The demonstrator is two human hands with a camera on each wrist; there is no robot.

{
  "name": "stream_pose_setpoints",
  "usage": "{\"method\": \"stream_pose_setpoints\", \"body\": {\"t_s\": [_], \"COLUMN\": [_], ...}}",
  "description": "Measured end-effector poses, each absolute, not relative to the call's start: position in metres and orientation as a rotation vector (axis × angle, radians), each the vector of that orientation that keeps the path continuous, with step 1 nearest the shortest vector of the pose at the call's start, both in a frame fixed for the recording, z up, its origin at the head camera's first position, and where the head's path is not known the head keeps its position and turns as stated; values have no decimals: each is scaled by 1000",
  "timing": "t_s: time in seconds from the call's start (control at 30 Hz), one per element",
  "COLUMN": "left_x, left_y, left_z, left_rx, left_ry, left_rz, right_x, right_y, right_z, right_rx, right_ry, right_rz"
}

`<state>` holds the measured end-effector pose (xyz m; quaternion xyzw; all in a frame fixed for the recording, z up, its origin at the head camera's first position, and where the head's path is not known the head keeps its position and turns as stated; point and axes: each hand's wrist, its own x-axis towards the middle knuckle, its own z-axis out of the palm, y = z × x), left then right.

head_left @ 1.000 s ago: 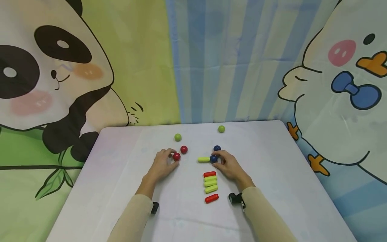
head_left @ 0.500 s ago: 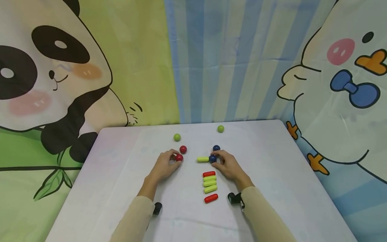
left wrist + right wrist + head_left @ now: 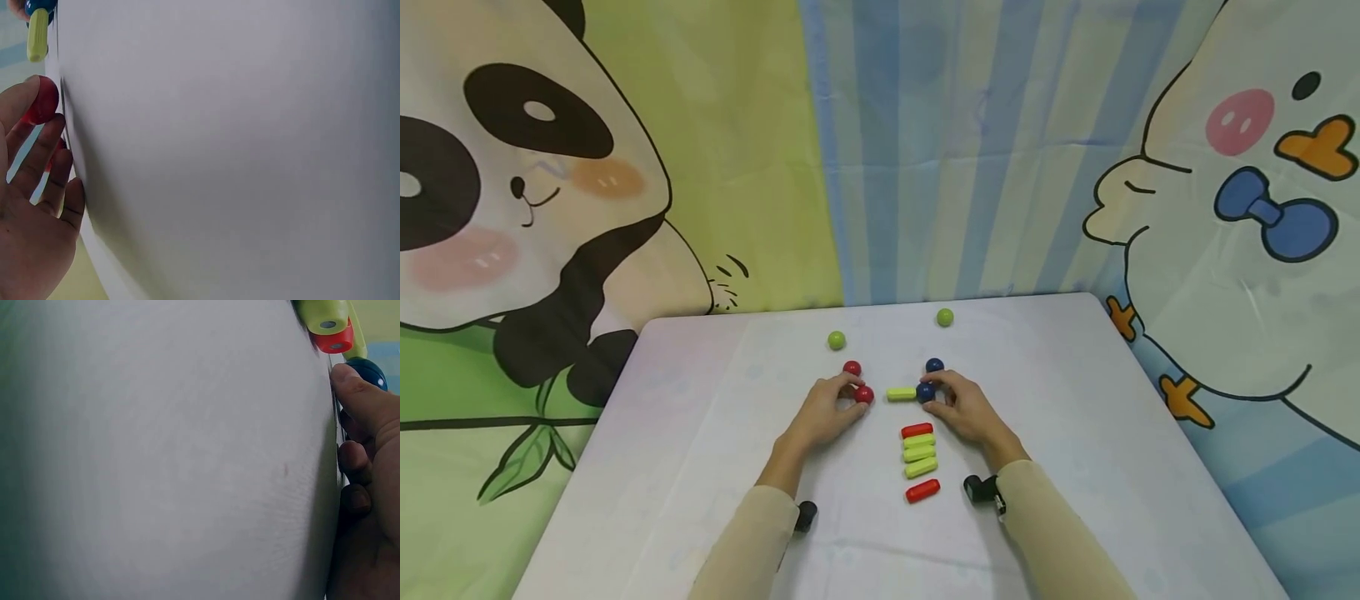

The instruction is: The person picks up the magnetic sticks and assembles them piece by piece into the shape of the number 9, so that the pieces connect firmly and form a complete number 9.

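Observation:
My left hand (image 3: 823,412) pinches a red ball (image 3: 864,395) between thumb and fingers; the left wrist view shows the same red ball (image 3: 45,100) at the fingertips. My right hand (image 3: 964,407) pinches a dark blue ball (image 3: 926,392), which sits at the right end of a yellow-green stick (image 3: 901,394). The stick lies sideways between the two hands, its left end a short gap from the red ball. Behind the left fingers is a second red ball (image 3: 852,367). Just beyond the right fingers lies another blue ball (image 3: 934,365).
Nearer on the white table (image 3: 715,467) is a column of short sticks: a red one (image 3: 917,430), several yellow-green ones (image 3: 920,454) and a lower red one (image 3: 922,491). Two green balls, one left (image 3: 837,340) and one right (image 3: 945,317), lie toward the far edge.
My left hand has moved right with the red ball in its fingers, closer to the yellow-green stick. The right hand stays at the blue ball. The view has shifted slightly.

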<state>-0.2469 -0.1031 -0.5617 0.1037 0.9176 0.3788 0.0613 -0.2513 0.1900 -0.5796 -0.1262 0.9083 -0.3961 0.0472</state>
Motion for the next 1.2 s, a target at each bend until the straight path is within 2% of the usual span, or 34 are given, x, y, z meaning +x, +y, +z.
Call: {"method": "stream_pose_setpoints", "body": {"t_s": [0.77, 1.2], "left_x": [-247, -239], "left_y": [-75, -77], "left_z": [-566, -557], "left_rx": [343, 529], "left_ry": [2844, 2885], "left_rz": [1080, 1075], "right_x": [-251, -253], "right_y": [192, 191], "right_z": [-574, -580], "right_rx": [-382, -366], "right_ry": [2794, 2800], "right_rz": [-1201, -1213]}}
